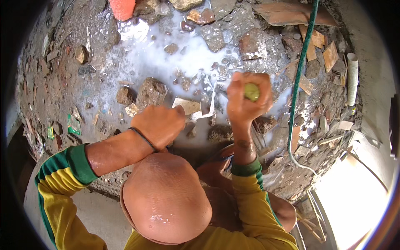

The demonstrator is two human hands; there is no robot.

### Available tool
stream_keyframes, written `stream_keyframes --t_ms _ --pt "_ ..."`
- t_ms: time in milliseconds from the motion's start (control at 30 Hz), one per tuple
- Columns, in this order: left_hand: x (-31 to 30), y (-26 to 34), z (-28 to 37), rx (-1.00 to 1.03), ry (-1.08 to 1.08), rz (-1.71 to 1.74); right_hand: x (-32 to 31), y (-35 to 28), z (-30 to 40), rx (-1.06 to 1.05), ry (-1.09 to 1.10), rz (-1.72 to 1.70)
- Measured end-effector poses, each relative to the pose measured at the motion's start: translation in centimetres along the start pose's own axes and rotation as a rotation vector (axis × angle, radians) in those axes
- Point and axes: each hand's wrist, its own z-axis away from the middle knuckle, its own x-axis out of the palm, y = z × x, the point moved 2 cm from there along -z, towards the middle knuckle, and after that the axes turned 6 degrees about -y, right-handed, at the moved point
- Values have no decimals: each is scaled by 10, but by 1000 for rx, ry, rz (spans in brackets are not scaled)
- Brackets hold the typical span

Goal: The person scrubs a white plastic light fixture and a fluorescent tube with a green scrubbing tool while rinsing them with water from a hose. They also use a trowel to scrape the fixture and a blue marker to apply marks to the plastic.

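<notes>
My left hand [159, 125] is closed in a fist above my bent knee, with a dark cord round the wrist. The end of a bent, whitish rod [213, 103] meets its fingers; what lies inside the fist is hidden. My right hand [250, 98], slightly blurred, is closed round a green, rounded object [252, 92], seen end-on. The rod's upper bend reaches towards this hand, but whether they touch is unclear. Milky white liquid [193, 56] lies on the wet, stony ground beyond both hands.
Rocks [152, 92] lie in front of my left hand. A green hose [301, 62] runs down the right side. Farther right are broken wood pieces [330, 57] and a pale pipe [352, 78] beside a wall. Green wrappers [74, 125] lie at left; an orange-red fuzzy item [122, 8] is at the top.
</notes>
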Motion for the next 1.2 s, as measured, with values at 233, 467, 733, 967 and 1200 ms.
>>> stream_keyframes --t_ms 233,467,733,967,1200 --pt "-15 2 -6 41 -35 -39 -16 -8 1 96 54 215" --pt "-8 0 0 24 -31 -144 -15 -32 -25 82 -255 -434" --pt "-12 0 -4 18 148 -74 -31 -18 -19 -5 -445 -278" --pt "-9 -3 5 -29 17 20 16 -31 -12 -150 -335 223" --pt "-10 -4 4 -52 30 22 8 -22 -19 -186 -412 56"
